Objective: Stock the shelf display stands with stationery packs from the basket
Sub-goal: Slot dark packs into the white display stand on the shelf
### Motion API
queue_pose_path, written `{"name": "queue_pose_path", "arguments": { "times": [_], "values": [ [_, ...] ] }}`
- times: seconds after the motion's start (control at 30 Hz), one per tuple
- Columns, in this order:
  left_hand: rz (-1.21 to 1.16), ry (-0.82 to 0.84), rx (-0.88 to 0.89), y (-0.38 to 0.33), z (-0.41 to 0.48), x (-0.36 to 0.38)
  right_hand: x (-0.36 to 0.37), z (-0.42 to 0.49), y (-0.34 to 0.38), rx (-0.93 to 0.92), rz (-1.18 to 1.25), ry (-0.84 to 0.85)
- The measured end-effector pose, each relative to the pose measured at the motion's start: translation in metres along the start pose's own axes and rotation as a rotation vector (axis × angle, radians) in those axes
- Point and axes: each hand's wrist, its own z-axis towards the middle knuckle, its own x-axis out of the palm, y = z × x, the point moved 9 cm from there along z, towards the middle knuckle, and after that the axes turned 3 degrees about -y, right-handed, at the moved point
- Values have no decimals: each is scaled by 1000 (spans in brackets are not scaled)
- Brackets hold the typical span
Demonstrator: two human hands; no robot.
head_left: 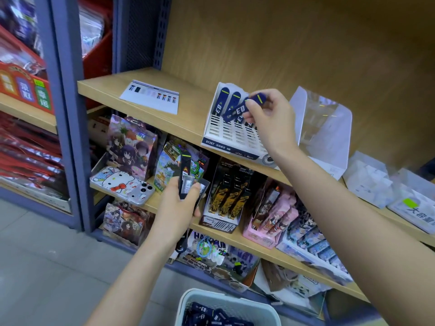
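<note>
A white slotted display stand (231,135) sits on the upper wooden shelf, with two navy stationery packs (222,100) standing in its back row. My right hand (270,116) pinches another navy pack (244,108), tilted, just above the stand's slots. My left hand (179,203) grips a few more dark packs (184,175) upright, lower down in front of the middle shelf. A pale basket (226,304) at the bottom edge holds several navy packs (211,316).
A printed sheet (150,96) lies on the upper shelf at left. A clear empty display stand (327,128) stands right of the white one, with plastic boxes (369,180) further right. Lower shelves are packed with card boxes and colourful packs. A blue metal upright (68,114) stands at left.
</note>
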Motion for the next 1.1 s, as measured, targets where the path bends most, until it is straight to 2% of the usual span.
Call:
{"name": "queue_pose_path", "arguments": {
  "times": [0.1,0.2,0.33,0.6,0.83,0.97,1.1],
  "values": [
    [-12,18,-19,0,0,0,16,16,-4,-17,-64,-12],
    [-28,23,-31,-1,0,-3,36,24,-14,32,-108,49],
    [-46,14,-54,-3,-1,-9,46,34,-14,-13,-237,115],
    [-65,7,-75,-5,2,-15,65,52,-1,-123,-480,363],
    [-75,10,-77,-4,3,-17,63,48,-15,-72,-370,272],
    [-95,15,-88,-5,3,-17,60,43,-12,-158,-356,224],
    [-76,53,-75,-8,1,-14,53,34,-5,-255,-479,124]
  ]
}}
